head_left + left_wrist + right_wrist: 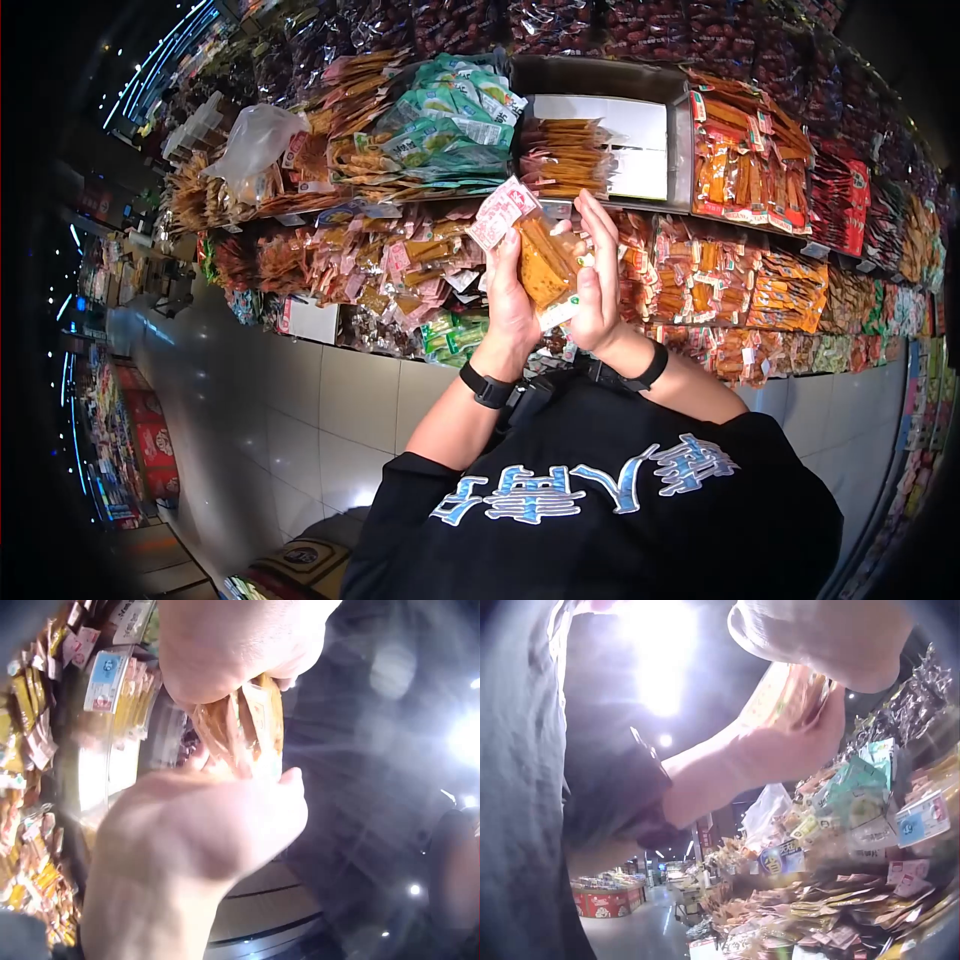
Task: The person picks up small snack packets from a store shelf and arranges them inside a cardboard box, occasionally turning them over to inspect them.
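Observation:
A small stack of clear snack packets (545, 265), with flat orange-brown strips inside, is up in front of the chest between both hands. My left hand (512, 305) grips the stack from the left, its thumb along the near face. One packet's pink-and-white label (502, 213) sticks out at the upper left. On the other side my right hand (597, 285) rests against the packets' right edge with its fingers straight. The left wrist view shows the packets (251, 724) between the two hands, and the right wrist view shows their edges (799, 694) above the left palm.
Behind the hands runs a shelf display of packed snacks. A grey bin (640, 150) holds a row of similar packets (565, 155). Green bags (450, 115) lie left of it, red-labelled packets (750, 155) right. A lower tier of loose packets (400, 260) lies beneath. Tiled floor (350, 390) extends left.

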A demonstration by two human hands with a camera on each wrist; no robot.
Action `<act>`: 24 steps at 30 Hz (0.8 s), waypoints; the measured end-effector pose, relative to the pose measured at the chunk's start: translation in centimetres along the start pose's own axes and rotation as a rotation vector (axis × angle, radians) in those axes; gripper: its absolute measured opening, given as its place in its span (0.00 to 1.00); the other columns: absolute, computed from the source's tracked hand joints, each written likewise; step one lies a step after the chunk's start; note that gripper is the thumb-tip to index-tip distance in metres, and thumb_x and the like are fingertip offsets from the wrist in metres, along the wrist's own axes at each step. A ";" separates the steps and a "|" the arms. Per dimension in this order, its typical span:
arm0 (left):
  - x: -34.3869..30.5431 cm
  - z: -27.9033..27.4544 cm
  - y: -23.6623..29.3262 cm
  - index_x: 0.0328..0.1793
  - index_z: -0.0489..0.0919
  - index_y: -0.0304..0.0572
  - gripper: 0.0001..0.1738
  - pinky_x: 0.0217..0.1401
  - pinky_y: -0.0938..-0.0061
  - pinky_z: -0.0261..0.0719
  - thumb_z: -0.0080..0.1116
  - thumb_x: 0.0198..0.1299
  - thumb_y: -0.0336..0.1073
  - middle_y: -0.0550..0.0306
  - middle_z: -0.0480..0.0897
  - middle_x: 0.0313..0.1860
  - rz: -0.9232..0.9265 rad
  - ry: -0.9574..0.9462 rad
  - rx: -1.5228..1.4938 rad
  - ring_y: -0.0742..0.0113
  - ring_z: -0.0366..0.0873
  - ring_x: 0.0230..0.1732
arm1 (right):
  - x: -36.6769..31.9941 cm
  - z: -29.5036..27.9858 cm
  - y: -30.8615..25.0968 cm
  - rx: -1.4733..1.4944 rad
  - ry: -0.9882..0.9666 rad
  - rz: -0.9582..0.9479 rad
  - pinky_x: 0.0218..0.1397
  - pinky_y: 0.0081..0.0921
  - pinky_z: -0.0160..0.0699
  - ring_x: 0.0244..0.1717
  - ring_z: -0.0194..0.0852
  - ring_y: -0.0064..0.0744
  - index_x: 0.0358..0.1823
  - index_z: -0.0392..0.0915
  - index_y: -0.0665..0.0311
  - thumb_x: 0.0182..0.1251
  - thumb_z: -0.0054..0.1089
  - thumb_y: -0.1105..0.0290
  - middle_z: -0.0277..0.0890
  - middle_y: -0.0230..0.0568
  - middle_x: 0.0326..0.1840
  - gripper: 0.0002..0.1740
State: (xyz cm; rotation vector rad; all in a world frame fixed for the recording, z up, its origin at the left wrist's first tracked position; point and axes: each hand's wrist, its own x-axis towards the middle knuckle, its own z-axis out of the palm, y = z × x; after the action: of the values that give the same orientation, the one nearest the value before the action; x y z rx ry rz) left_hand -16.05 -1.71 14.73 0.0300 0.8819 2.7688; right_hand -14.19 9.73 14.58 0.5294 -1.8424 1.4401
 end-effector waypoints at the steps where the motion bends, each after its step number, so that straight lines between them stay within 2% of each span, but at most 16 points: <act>1: 0.0 -0.5 -0.2 0.72 0.70 0.45 0.29 0.61 0.54 0.83 0.49 0.74 0.54 0.42 0.80 0.62 -0.012 -0.014 -0.025 0.49 0.81 0.59 | 0.1 0.2 0.1 0.004 0.006 -0.004 0.81 0.44 0.50 0.78 0.54 0.56 0.74 0.59 0.78 0.79 0.36 0.61 0.55 0.63 0.78 0.31; 2: 0.0 -0.9 -0.4 0.71 0.70 0.45 0.28 0.61 0.55 0.83 0.50 0.73 0.53 0.42 0.80 0.62 -0.022 -0.026 -0.051 0.49 0.82 0.58 | 0.2 0.4 0.3 0.008 0.012 -0.008 0.80 0.43 0.52 0.78 0.55 0.56 0.73 0.61 0.77 0.79 0.37 0.61 0.56 0.63 0.77 0.31; 4: 0.2 -1.1 0.4 0.70 0.71 0.43 0.27 0.62 0.55 0.83 0.51 0.73 0.51 0.43 0.81 0.60 0.085 0.053 0.052 0.49 0.83 0.57 | 0.5 -0.2 -0.5 -0.058 -0.111 0.076 0.79 0.42 0.55 0.77 0.57 0.56 0.72 0.64 0.76 0.78 0.40 0.61 0.58 0.61 0.77 0.29; 5: 0.2 -1.2 1.4 0.70 0.70 0.41 0.25 0.62 0.56 0.83 0.54 0.72 0.45 0.45 0.83 0.57 0.119 -0.002 0.107 0.49 0.84 0.55 | 0.8 -0.6 -0.6 -0.108 -0.154 0.055 0.76 0.42 0.61 0.75 0.62 0.55 0.71 0.66 0.74 0.76 0.46 0.66 0.61 0.60 0.76 0.27; 6: 0.3 -1.4 1.5 0.69 0.70 0.41 0.24 0.62 0.57 0.83 0.55 0.71 0.42 0.46 0.83 0.57 0.168 0.025 0.178 0.51 0.84 0.56 | 1.0 -1.0 -0.5 -0.138 -0.219 0.065 0.76 0.41 0.62 0.74 0.64 0.54 0.71 0.65 0.74 0.72 0.53 0.68 0.63 0.60 0.74 0.29; 8: 0.5 -2.1 1.3 0.69 0.69 0.41 0.23 0.63 0.60 0.82 0.57 0.70 0.37 0.49 0.82 0.58 0.265 0.079 0.316 0.55 0.83 0.57 | 1.5 -1.4 -1.0 -0.152 -0.293 0.113 0.75 0.40 0.65 0.72 0.67 0.54 0.72 0.63 0.75 0.68 0.61 0.68 0.66 0.61 0.71 0.34; 9: 0.2 -1.2 1.3 0.69 0.68 0.42 0.24 0.64 0.64 0.79 0.59 0.69 0.32 0.53 0.80 0.59 0.316 0.091 0.278 0.61 0.80 0.59 | 1.3 -1.3 -1.3 -0.103 -0.349 0.221 0.74 0.41 0.65 0.72 0.68 0.54 0.72 0.62 0.75 0.66 0.65 0.66 0.68 0.61 0.70 0.37; 10: 0.0 -0.7 1.2 0.69 0.69 0.42 0.23 0.66 0.66 0.77 0.58 0.69 0.31 0.56 0.79 0.60 0.288 0.075 0.256 0.65 0.78 0.60 | 1.2 -1.3 -1.5 -0.056 -0.401 0.329 0.74 0.41 0.66 0.71 0.69 0.55 0.73 0.61 0.76 0.64 0.68 0.64 0.69 0.61 0.69 0.40; 11: 0.2 -1.1 0.7 0.69 0.69 0.42 0.22 0.65 0.66 0.78 0.57 0.70 0.31 0.56 0.79 0.60 0.280 0.078 0.234 0.65 0.78 0.60 | 0.9 -1.0 -0.6 -0.057 -0.403 0.320 0.72 0.41 0.69 0.69 0.71 0.53 0.73 0.57 0.76 0.62 0.72 0.64 0.71 0.61 0.67 0.45; 14: 0.7 -2.5 -0.6 0.68 0.70 0.41 0.20 0.65 0.66 0.79 0.56 0.72 0.32 0.55 0.80 0.60 0.204 0.052 0.199 0.64 0.79 0.59 | 1.3 -1.6 0.3 0.081 -0.438 0.554 0.71 0.38 0.71 0.68 0.73 0.51 0.74 0.56 0.76 0.61 0.74 0.64 0.72 0.60 0.66 0.47; 15: 0.7 -2.7 -0.8 0.68 0.71 0.40 0.20 0.65 0.66 0.79 0.55 0.72 0.32 0.55 0.80 0.60 0.172 0.039 0.194 0.64 0.80 0.59 | 1.6 -1.9 0.2 0.087 -0.462 0.662 0.69 0.36 0.73 0.66 0.75 0.46 0.73 0.57 0.72 0.60 0.75 0.64 0.73 0.57 0.66 0.46; 18: 0.6 -2.6 -1.7 0.67 0.72 0.38 0.18 0.62 0.69 0.79 0.56 0.73 0.31 0.55 0.80 0.59 0.179 0.060 0.219 0.68 0.79 0.58 | 0.9 -2.5 2.7 0.347 -0.473 0.786 0.76 0.36 0.65 0.76 0.61 0.39 0.77 0.52 0.68 0.64 0.71 0.74 0.61 0.50 0.75 0.45; 19: 0.8 -2.5 -1.9 0.67 0.72 0.38 0.18 0.62 0.70 0.78 0.56 0.73 0.31 0.55 0.81 0.59 0.190 0.080 0.221 0.69 0.79 0.58 | 1.3 -2.7 2.5 0.378 -0.542 0.740 0.78 0.36 0.62 0.77 0.58 0.36 0.78 0.52 0.68 0.66 0.68 0.77 0.58 0.47 0.77 0.43; 21: 1.2 -2.2 -1.8 0.66 0.72 0.38 0.18 0.63 0.70 0.78 0.57 0.72 0.31 0.55 0.81 0.59 0.212 0.073 0.193 0.69 0.79 0.58 | 1.3 -2.2 2.9 0.300 -0.518 0.667 0.70 0.35 0.70 0.69 0.70 0.36 0.72 0.60 0.69 0.65 0.71 0.68 0.70 0.50 0.68 0.38; 24: 2.7 -2.2 -1.7 0.70 0.69 0.40 0.22 0.65 0.69 0.77 0.56 0.72 0.29 0.55 0.79 0.62 0.261 0.023 0.278 0.66 0.79 0.60 | 3.0 -2.7 2.5 0.104 -0.514 0.524 0.64 0.38 0.75 0.62 0.79 0.41 0.68 0.65 0.68 0.65 0.70 0.64 0.78 0.53 0.60 0.34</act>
State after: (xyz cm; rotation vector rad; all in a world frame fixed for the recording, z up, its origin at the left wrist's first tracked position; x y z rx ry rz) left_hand -18.48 -1.04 11.84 0.1729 1.3511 2.8583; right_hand -17.08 13.30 15.51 0.5237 -2.4513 1.8768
